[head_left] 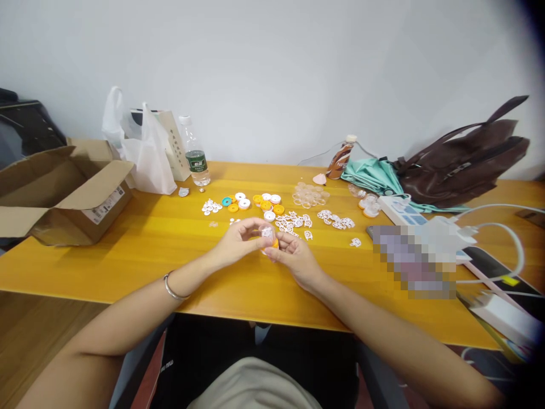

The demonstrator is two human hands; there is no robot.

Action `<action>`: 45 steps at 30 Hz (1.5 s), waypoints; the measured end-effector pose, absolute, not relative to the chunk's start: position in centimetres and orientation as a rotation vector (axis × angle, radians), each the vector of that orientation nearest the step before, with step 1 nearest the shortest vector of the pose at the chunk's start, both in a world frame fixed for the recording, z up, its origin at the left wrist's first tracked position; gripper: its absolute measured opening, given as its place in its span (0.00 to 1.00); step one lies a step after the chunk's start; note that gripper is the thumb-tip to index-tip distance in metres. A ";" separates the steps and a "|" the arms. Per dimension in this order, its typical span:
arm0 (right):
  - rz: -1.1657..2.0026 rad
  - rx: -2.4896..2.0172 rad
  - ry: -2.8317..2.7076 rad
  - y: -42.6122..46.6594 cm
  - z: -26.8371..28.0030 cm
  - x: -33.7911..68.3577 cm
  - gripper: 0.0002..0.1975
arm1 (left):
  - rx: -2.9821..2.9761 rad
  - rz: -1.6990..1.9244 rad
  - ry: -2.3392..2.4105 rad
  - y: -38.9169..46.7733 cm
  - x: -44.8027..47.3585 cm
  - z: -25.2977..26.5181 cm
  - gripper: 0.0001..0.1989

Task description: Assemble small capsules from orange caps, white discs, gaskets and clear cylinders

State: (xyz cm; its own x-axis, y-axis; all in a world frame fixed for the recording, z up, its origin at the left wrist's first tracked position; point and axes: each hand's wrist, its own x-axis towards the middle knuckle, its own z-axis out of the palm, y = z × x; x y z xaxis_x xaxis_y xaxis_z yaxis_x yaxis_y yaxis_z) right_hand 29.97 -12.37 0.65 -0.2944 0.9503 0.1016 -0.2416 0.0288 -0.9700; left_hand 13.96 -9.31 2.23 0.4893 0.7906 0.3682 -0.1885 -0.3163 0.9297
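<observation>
Just above the table, my left hand (247, 238) and my right hand (293, 255) meet around a small orange and white round plastic piece (272, 249). A whitish part shows on top of it between the fingers; its exact shape is partly hidden. Both hands are closed on the piece. Behind them lie orange, white and teal round caps (266, 204). White perforated plastic pieces (289, 223) spread just beyond my right hand, and another group of them (336, 219) lies farther right. Small white discs (212, 207) sit to the left.
Clear plastic rings (310, 195) lie at the back. An open cardboard box (97, 199), white bag (149, 159) and water bottle (196, 156) stand left. At right are a drink bottle (340, 158), brown bag (464, 165), power strip (400, 211) with cables, and a blurred phone-like object (413, 261).
</observation>
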 end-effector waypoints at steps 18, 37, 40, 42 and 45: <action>1.695 -0.683 -1.225 -12.5 0.6 30.2 0.13 | 1.865 0.779 0.385 -8.2 12.1 3.3 0.11; 1.721 -0.652 -1.162 -12.9 0.9 30.3 0.12 | 1.819 1.014 0.422 -9.6 13.5 2.7 0.12; 1.630 -0.676 -1.202 -12.8 0.7 30.1 0.13 | 1.847 1.095 0.491 -9.9 13.9 2.2 0.12; 1.553 -0.711 -1.224 -12.8 0.6 30.0 0.14 | 1.883 1.174 0.533 -10.0 14.1 1.9 0.12; 1.519 -0.718 -1.227 -12.8 0.4 29.9 0.15 | 1.880 1.196 0.553 -10.0 14.2 1.8 0.13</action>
State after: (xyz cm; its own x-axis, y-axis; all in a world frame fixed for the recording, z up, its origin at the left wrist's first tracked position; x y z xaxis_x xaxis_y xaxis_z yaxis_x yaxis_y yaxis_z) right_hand 29.87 -12.81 0.40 -0.3106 0.9402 0.1400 -0.3347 0.0297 -0.9419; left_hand 14.22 -10.00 1.76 0.4525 0.7178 0.5291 -0.0621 -0.5665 0.8217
